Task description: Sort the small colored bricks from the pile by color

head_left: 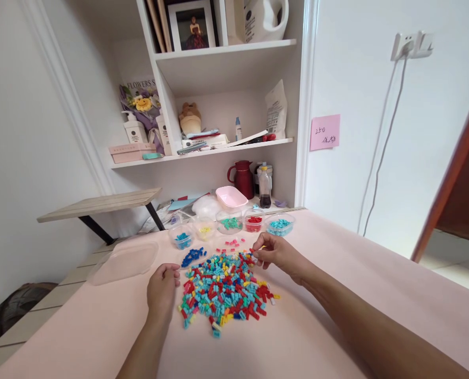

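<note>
A heap of small toy building bricks (218, 295) in mixed colours covers the middle of the table. At its far right edge my right hand (271, 252) is closed, thumb and fingertips pinched at a small red brick (252, 251). My left hand (163, 287) rests by the heap's left side with curled fingers; anything inside them is hidden. Behind the heap lie dark blue bricks (193, 257) and a few pink bricks (234, 242). Farther back, clear tubs hold blue bricks (182, 240), yellow bricks (205, 230), green bricks (230, 223), red bricks (253, 223) and light blue bricks (280, 227).
A clear plastic lid or tray (126, 260) lies at the left of the pink tabletop (111, 321). Beyond the tubs stand a pink basin (231, 196), a dark red jug (243, 179) and a bottle (265, 187). Shelves (226, 59) rise behind; a wooden ledge (100, 204) juts out at left.
</note>
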Available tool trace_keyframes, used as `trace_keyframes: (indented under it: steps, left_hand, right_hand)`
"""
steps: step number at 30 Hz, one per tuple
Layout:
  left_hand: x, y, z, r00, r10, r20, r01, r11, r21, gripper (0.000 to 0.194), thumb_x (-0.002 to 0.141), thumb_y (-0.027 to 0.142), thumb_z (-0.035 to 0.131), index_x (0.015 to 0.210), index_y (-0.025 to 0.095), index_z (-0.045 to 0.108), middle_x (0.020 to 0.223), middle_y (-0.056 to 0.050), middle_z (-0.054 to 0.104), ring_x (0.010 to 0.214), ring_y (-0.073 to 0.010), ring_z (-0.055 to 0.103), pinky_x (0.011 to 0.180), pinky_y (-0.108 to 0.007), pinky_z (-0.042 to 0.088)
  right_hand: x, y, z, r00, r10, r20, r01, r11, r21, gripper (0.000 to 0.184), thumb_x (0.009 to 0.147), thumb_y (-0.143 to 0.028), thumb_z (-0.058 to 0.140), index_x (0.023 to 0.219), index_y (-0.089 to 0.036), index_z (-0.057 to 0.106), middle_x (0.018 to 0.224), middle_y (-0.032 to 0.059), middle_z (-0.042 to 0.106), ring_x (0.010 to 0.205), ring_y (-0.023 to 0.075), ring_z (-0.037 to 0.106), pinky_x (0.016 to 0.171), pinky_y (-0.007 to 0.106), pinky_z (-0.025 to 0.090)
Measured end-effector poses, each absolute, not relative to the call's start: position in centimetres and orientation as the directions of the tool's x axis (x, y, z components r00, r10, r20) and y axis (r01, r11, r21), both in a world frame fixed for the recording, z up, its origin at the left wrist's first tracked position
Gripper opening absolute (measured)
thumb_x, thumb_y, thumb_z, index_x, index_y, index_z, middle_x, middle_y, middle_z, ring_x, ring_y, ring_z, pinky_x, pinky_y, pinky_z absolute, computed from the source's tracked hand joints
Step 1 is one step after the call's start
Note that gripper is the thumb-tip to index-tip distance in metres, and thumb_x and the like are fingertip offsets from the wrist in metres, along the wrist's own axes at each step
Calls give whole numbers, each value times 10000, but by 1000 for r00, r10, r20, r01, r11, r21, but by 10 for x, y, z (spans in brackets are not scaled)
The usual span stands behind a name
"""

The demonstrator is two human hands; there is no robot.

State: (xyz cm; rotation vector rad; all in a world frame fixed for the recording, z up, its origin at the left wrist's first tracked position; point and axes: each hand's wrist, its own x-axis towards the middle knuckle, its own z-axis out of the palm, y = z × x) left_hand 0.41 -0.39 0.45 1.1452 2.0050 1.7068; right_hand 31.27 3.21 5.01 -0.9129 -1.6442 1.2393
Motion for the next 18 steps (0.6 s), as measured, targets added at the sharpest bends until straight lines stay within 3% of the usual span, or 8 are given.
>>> trace_keyframes:
  steps: [8, 14, 18]
  left_hand:
    - [-1, -2, 1, -592, 779, 207, 306, -21, 952, 273, 653, 335, 453, 767, 186, 652, 630, 2, 623, 516, -141, 552, 559, -286, 435]
    - [-1, -2, 1, -589, 781, 208, 300, -28, 953, 270, 653, 341, 465, 768, 183, 651, 637, 0, 624, 523, -139, 553, 573, -287, 440]
    - [0, -3, 2, -592, 775, 221, 316, -29, 948, 279, 659, 360, 468, 769, 183, 655, 639, -3, 629, 515, -138, 552, 565, -287, 442]
  right_hand:
    - [313, 34, 50, -295, 937, 188, -35, 186, -982, 264, 668, -335, 700, 779, -193, 507, 653, -40, 557, 580, 117, 579, 539, 257, 462]
    - [314, 36, 46, -330, 918, 221, -56, 214, -975, 384, 687, -314, 690, 1022, -214, 531, 812, -23, 564, 625, 113, 586, 542, 249, 464]
    - [313, 37, 44, -340, 913, 224, -4, 237, -971, 390, 695, -314, 678, 1058, -212, 575, 802, -17, 572, 625, 113, 578, 556, 255, 466]
